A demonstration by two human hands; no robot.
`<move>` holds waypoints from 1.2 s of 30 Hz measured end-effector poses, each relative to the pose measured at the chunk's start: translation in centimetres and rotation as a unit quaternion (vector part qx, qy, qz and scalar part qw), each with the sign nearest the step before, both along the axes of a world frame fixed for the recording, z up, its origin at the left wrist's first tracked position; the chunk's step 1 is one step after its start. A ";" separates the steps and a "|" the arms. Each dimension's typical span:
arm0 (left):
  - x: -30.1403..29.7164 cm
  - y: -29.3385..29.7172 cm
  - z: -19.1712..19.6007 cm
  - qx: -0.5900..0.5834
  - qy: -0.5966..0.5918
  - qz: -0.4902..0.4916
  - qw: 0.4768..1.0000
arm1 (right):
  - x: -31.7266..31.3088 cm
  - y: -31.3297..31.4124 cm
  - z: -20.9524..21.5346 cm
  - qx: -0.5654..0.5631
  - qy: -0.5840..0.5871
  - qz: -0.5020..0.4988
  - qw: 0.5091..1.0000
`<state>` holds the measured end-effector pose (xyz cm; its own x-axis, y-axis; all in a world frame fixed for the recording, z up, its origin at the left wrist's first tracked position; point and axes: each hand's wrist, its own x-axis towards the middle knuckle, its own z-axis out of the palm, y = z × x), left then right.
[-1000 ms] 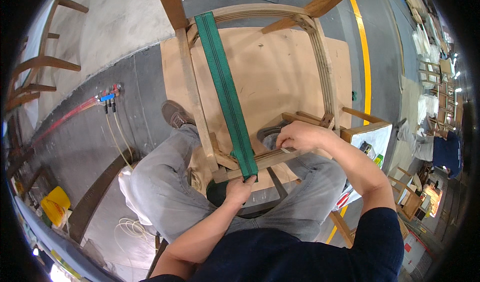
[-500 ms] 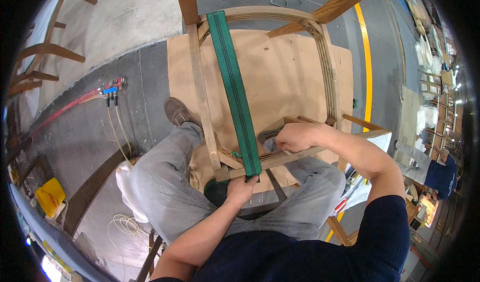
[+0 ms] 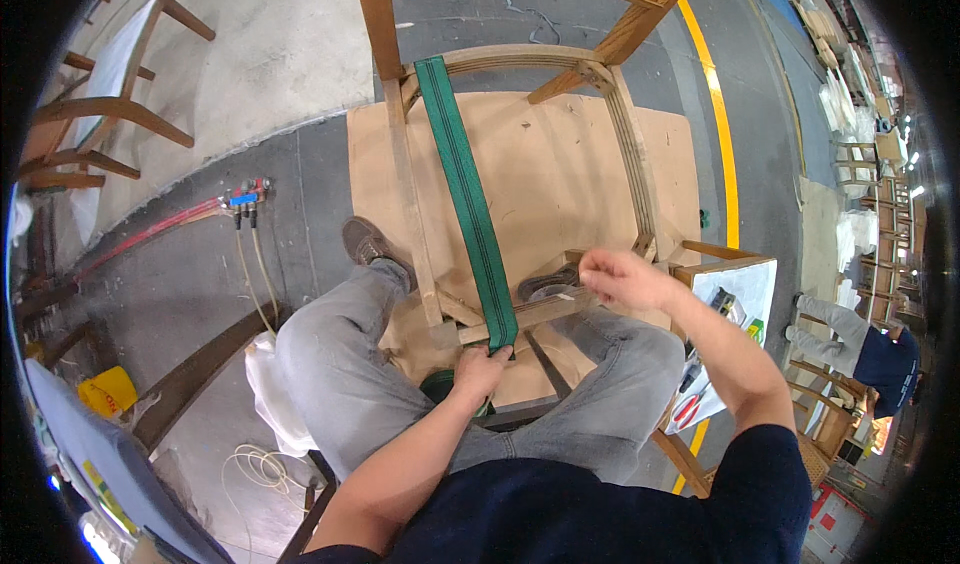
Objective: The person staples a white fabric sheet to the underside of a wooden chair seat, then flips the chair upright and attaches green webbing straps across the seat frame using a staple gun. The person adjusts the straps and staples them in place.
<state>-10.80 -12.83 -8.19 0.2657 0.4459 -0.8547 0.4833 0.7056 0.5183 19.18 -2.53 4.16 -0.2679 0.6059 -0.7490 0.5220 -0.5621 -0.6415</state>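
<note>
From where I stand, the strap (image 3: 467, 204) lies over the chair frame (image 3: 631, 154), from the back rail to the front one, nearer the left side. The left hand (image 3: 482, 369) pinches its near end at the front rail. The right hand (image 3: 628, 279) is above this rail with curled fingers; whether it holds something, I cannot tell. Cardboard (image 3: 560, 179) covers the floor below, and a shoe (image 3: 548, 284) partly shows there. At the right, the forearm partly hides a white-topped stand (image 3: 757, 282) with a red-handled tool (image 3: 687, 407). Hoses (image 3: 256, 254) hang at left; farther right, a co-worker (image 3: 885, 364) bends.
</note>
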 end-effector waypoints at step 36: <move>-5.3 6.4 7.0 0.590 0.197 -0.409 0.668 | -16.9 -11.3 -15.0 -0.075 -0.162 -0.098 0.979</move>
<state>-16.10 -6.46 -1.22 0.6916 0.7135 -0.1127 0.7192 -0.6655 0.1997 2.23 -13.82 -10.83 0.1083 0.4994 -0.8595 0.5579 -0.7462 -0.3633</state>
